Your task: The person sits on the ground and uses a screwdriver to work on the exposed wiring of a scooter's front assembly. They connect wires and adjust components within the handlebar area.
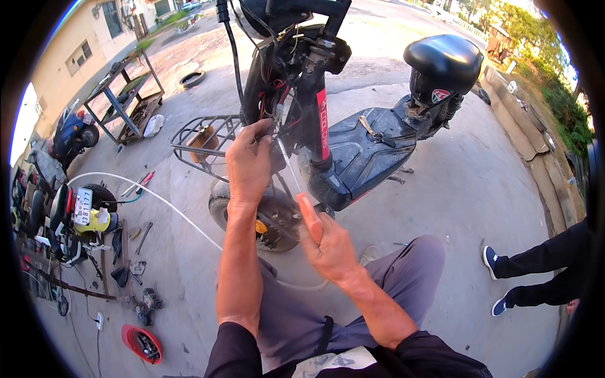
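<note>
An electric scooter (346,148) stands in front of me, its front end opened up with loose wiring showing. My right hand (331,249) is wrapped round the orange handle of a screwdriver (309,217). The metal shaft slants up and to the left, and its tip reaches the wires (277,94) under the handlebar. My left hand (249,157) is closed beside that tip, thumb and fingers pinched at the wiring area. What they pinch is hidden behind the fingers. Below both hands are the front wheel (277,230) and, further left, a black wire basket (201,142).
On the left lie scattered tools such as pliers (146,179) and a wrench (144,237), a pale hose (170,205) and a red bowl (133,337) of parts. A metal rack (129,101) stands behind. At the right are another person's legs (535,277).
</note>
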### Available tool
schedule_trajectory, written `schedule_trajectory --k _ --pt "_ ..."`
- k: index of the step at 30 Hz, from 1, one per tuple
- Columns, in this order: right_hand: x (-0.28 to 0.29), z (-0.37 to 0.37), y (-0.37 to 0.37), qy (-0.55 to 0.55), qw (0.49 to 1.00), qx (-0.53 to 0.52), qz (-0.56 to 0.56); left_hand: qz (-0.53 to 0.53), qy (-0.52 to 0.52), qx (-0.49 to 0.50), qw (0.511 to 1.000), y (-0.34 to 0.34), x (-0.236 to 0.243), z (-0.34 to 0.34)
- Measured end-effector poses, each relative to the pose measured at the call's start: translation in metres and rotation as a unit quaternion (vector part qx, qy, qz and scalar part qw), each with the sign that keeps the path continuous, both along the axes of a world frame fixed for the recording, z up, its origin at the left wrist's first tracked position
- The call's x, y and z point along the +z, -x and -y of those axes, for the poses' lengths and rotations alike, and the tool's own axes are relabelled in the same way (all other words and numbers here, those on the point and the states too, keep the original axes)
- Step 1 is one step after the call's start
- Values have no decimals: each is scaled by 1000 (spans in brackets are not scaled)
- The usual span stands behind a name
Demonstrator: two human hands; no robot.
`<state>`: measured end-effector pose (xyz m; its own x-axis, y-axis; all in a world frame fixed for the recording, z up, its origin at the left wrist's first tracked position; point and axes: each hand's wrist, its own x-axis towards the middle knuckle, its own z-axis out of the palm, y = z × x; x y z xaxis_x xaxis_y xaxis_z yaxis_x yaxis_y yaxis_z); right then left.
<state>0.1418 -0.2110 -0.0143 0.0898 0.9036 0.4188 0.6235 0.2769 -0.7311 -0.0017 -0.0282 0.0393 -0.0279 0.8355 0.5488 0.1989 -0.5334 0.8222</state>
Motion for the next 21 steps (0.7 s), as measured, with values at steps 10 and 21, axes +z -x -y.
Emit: schedule_trajectory --k 10,21 --pt "4 1 1 14 1000 4 -20 -20 -28 18 999 0 2 -2" --pt "1 1 -3 -7 1000 -13 -9 -9 -32 28 999 0 -2 -1"
